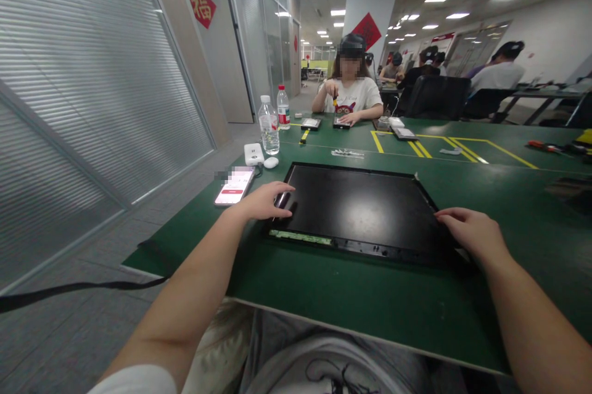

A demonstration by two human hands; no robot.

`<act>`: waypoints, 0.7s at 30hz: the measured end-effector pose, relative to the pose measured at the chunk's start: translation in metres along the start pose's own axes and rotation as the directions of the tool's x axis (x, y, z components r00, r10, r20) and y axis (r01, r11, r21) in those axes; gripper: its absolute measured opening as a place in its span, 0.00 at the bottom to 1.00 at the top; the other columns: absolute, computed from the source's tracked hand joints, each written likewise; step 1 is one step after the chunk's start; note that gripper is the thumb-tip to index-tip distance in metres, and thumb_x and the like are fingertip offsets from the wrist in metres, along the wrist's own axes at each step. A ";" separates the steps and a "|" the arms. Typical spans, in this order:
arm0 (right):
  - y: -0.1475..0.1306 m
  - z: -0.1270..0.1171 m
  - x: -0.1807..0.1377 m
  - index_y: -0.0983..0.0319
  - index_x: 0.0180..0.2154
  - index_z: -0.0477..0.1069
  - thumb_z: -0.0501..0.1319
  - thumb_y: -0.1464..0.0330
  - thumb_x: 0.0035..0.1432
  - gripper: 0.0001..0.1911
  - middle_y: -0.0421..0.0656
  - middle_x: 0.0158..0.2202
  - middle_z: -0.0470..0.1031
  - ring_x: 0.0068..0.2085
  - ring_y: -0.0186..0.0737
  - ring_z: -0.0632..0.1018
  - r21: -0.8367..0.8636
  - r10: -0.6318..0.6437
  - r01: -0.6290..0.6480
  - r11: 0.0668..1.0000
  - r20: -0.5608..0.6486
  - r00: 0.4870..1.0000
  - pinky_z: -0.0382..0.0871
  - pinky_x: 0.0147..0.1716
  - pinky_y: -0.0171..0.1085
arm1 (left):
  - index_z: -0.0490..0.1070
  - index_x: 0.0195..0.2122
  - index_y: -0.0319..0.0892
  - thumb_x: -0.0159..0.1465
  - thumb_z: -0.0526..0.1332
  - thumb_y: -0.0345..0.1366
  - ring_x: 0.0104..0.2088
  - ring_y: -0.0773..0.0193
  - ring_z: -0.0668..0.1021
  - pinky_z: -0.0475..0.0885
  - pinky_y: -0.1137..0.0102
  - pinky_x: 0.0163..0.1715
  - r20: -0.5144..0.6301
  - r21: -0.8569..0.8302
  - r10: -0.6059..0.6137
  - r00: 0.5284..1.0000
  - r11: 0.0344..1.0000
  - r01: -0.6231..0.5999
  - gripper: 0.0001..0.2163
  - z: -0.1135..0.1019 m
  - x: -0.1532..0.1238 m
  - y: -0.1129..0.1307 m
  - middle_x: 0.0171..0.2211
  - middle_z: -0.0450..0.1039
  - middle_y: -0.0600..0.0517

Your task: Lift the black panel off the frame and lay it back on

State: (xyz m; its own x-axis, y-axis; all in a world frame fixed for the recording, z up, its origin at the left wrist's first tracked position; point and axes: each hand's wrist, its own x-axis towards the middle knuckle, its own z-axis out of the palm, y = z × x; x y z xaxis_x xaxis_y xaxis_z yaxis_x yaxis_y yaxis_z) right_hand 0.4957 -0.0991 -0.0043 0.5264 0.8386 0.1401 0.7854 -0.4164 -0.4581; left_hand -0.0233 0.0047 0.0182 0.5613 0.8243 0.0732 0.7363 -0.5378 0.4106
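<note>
A large black flat panel (365, 209), like a screen lying face down, rests on the green table (351, 301) in front of me. A thin green circuit strip runs along its near left edge. My left hand (267, 200) lies on the panel's left edge, fingers stretched out and resting on the black surface. At the panel's right near corner is my right hand (469, 232), its fingers curled over the edge and gripping it.
A phone (234, 185) with a lit screen lies left of the panel. Behind it are a white box (253, 153), a white earbud case (271, 163) and two water bottles (269, 125). Across the table a person (350, 92) works on small devices. Yellow tape lines mark the far table.
</note>
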 end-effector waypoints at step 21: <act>0.003 0.003 0.003 0.51 0.30 0.86 0.60 0.55 0.50 0.17 0.46 0.37 0.87 0.42 0.55 0.83 -0.011 0.004 -0.005 1.000 -0.030 1.000 0.73 0.40 0.46 | 0.72 0.74 0.49 0.56 0.81 0.50 0.76 0.40 0.70 0.64 0.55 0.74 0.160 0.061 0.064 0.985 0.995 -0.074 0.44 -0.010 -0.008 0.010 0.78 0.65 0.43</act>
State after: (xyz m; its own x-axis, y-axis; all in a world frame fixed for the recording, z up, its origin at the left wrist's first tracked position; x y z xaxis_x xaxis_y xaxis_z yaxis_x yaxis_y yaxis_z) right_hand 0.4985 -0.0967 -0.0083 0.5394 0.8258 0.1649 0.7866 -0.4242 -0.4487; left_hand -0.0243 -0.0052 0.0303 0.6603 0.7495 -0.0476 0.7143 -0.6072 0.3479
